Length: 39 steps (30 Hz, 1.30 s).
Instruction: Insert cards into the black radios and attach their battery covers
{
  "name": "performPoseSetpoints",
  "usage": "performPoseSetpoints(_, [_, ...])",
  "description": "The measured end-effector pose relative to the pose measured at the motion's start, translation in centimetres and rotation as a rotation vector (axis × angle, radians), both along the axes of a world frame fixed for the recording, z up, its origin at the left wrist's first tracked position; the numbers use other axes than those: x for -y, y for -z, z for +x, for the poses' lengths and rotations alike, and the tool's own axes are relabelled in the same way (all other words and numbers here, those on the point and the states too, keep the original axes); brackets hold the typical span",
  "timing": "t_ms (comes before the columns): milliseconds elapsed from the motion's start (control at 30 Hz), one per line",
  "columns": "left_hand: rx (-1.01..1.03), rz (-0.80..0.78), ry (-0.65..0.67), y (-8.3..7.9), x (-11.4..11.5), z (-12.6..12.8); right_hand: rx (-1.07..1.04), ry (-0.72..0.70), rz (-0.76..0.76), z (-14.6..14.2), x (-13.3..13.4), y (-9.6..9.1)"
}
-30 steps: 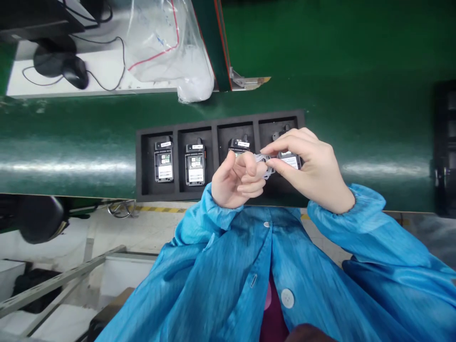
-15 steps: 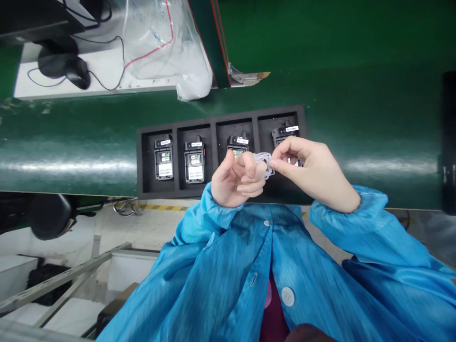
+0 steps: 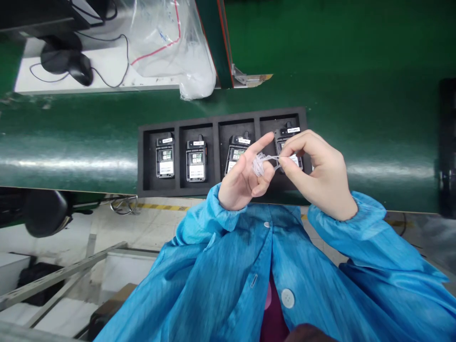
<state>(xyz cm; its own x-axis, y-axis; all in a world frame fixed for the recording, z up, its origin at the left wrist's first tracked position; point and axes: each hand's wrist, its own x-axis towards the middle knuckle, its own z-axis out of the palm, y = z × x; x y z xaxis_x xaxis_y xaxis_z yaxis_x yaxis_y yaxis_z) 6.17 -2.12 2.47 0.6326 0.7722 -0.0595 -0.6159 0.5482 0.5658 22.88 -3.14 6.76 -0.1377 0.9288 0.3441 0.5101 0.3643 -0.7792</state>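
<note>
A green bench [image 3: 370,114] bears the black tray [image 3: 215,154]. Over the tray's right half are the right hand [image 3: 320,171] and left hand [image 3: 242,183]. Inside the tray lie 4 handheld devices [image 3: 196,166]. Above it is the white looped bundle [image 3: 258,165]; uneven pulling could knot it. The left hand, partly open, holds the bundle with curled fingers; the right hand pinches a loop tightly.

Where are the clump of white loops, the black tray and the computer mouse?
Clump of white loops [image 3: 258,165]: head view, on its bunched part.
Black tray [image 3: 215,153]: head view, on a divider between compartments.
Computer mouse [image 3: 80,69]: head view, on its top.
</note>
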Motion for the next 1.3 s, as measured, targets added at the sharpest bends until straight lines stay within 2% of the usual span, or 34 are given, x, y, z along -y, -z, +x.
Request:
performPoseSetpoints(133, [-0.159,0.044,-0.095,0.2,0.4,0.5,-0.192,0.002,-0.166,-0.2,0.0,0.2])
performPoseSetpoints(267, [-0.198,0.038,-0.148,0.5,0.5,0.8,-0.235,0.011,-0.220,-0.2,0.0,0.3])
performPoseSetpoints(467, [-0.206,0.009,-0.229,0.9,0.4,0.9,-0.068,-0.107,-0.129,0.0,0.1,0.2])
performPoseSetpoints(633, [-0.160,-0.048,-0.185,0.8,0.3,0.7,0.041,-0.169,-0.013,0.4,0.1,0.2])
performPoseSetpoints(767, [-0.062,-0.138,-0.120,0.6,0.1,0.5,0.216,-0.137,0.104,0.8,0.1,0.8])
performPoseSetpoints(900, [0.035,-0.252,-0.107,0.3,-0.4,0.0,0.261,-0.158,0.135,1.1,0.5,1.0])
performPoseSetpoints(967, [0.074,-0.304,-0.129,0.3,-0.7,-0.3,0.159,-0.205,0.079,1.1,0.9,0.9])
performPoseSetpoints(1067, [0.137,-0.355,-0.173,0.2,-1.3,-0.9,-0.052,-0.260,-0.089,1.3,1.8,1.1])
performPoseSetpoints(1200, [0.179,-0.324,-0.205,-0.1,-2.2,-1.9,-0.161,-0.113,-0.233,2.1,2.0,2.4])
performPoseSetpoints(1300, [0.008,-0.182,-0.249,-0.5,-2.5,-2.0,-0.181,-0.010,-0.297,3.0,1.4,2.8])
